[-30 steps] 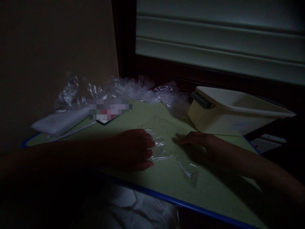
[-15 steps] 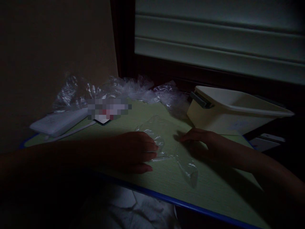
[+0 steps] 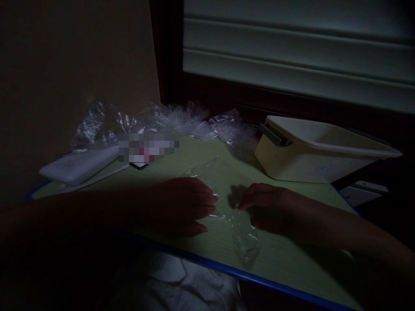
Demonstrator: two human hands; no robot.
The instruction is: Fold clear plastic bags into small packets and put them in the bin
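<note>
A clear plastic bag point(image 3: 244, 242) lies on the light green table point(image 3: 292, 268), with one part stretching toward the front edge. My left hand point(image 3: 188, 207) rests over the bag's left side, palm down, its fingers extended and slightly apart. On the right, my right hand point(image 3: 267, 203) hovers at the bag's right side with bent fingers pointing left and the thumb held apart. Whether its fingertips touch the film cannot be made out in the dim light. Nothing is seen gripped in either hand.
A cream plastic bin point(image 3: 298, 160) with a dark handle stands at the back right. Crumpled clear plastic bags point(image 3: 181, 121) line the back edge. At the left lie a white box-like object point(image 3: 78, 166) and a blurred-out item point(image 3: 142, 151). Blue trim point(image 3: 227, 268) borders the table.
My right hand has moved left and slightly down, closer to my left hand. The bag's front part has shifted a little left and toward me. My left hand has barely moved.
</note>
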